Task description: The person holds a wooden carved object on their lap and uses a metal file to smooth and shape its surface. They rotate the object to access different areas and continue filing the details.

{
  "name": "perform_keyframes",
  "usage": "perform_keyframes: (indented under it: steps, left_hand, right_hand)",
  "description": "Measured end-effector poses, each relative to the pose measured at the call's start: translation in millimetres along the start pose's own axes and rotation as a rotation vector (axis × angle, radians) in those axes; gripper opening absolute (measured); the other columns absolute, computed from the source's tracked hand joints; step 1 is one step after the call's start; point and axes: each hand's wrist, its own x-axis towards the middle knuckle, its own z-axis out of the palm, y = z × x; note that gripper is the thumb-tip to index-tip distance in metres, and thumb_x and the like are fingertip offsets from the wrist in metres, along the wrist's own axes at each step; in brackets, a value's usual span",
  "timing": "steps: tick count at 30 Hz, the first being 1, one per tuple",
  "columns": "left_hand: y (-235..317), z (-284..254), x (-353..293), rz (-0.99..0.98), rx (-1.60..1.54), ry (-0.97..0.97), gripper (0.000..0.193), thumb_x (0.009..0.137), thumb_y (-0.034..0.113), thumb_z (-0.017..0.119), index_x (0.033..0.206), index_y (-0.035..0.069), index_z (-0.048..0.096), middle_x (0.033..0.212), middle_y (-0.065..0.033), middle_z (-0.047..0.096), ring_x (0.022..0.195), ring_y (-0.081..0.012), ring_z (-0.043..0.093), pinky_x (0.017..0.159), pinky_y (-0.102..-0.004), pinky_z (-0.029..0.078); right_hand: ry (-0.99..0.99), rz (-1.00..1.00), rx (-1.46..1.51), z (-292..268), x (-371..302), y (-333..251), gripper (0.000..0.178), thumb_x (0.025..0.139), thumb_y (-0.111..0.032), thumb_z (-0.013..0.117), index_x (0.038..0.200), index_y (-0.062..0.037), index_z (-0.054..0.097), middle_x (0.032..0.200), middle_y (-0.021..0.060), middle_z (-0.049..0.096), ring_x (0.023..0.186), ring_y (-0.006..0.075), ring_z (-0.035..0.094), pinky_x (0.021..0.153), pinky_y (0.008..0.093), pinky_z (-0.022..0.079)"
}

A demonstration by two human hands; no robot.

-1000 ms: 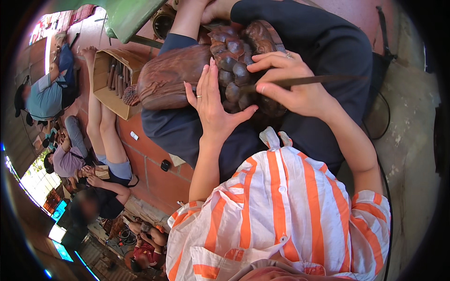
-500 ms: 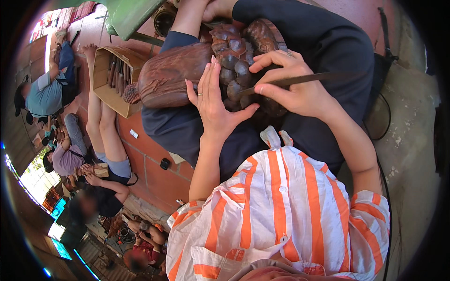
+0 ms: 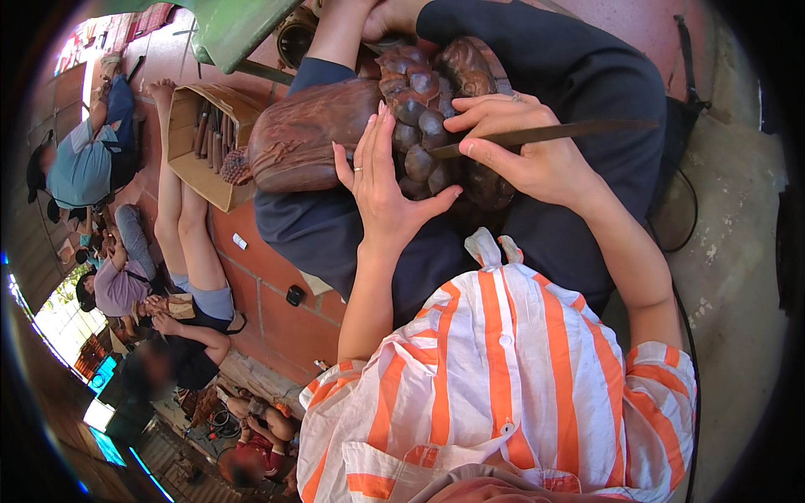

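Across my lap lies a dark brown wood carving (image 3: pixel 314 126), with a smooth long body on the left and clustered rounded lumps on the right. My left hand (image 3: pixel 381 180) rests flat on it, fingers stretched and thumb spread, beside the lumps. In my right hand (image 3: pixel 528 147) is a long, flat, dark file (image 3: pixel 570 132), pinched between thumb and fingers. The file's left tip touches the rounded lumps, and its other end sticks out past my hand to the right. My right fingertips are close to the carving's surface.
Left of the carving stands a cardboard box (image 3: pixel 189 172) of wooden-handled tools (image 3: pixel 214 130). A small black object (image 3: pixel 294 295) and a white one (image 3: pixel 240 241) lie on the red tiles. Other people sit along the left. A black cable (image 3: pixel 683 210) runs at right.
The file and my right hand have shifted slightly away from my body along the lumps. My left hand and the carving stay almost where they were.
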Motion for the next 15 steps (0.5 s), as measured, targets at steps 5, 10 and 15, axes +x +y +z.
perform_keyframes:
  steps: [5,10,15]
  left_hand:
    - [-2,1,-1,0.008,0.006,0.009,0.114,0.054,0.047,0.090,0.145,0.002,0.038,0.144,-0.0134,0.050,0.137,-0.0278,0.043,0.117,-0.0546,0.008]
    - [-2,0,-1,0.003,-0.001,-0.004,0.113,0.056,0.048,0.089,0.145,0.002,0.037,0.145,-0.0137,0.049,0.138,-0.0280,0.042,0.117,-0.0543,0.007]
    - [-6,-17,9,0.047,-0.068,-0.082,0.105,0.059,0.043,0.088,0.144,0.002,0.041,0.148,-0.0162,0.045,0.139,-0.0323,0.040,0.117,-0.0532,0.019]
  right_hand:
    - [-0.049,0.040,0.061,-2,3,-7,0.013,0.082,-0.016,0.074,0.082,-0.0035,0.074,0.096,0.0062,0.074,0.101,0.0250,0.068,0.088,0.0404,0.046]
    - [-0.054,0.056,-0.029,-4,-1,-7,0.010,0.082,-0.014,0.073,0.082,-0.0036,0.074,0.098,0.0069,0.073,0.107,0.0257,0.066,0.096,0.0425,0.045]
    - [0.064,-0.019,-0.033,-18,-13,-3,0.010,0.081,-0.015,0.073,0.082,-0.0052,0.075,0.126,0.0127,0.062,0.128,0.0340,0.050,0.106,0.0446,0.038]
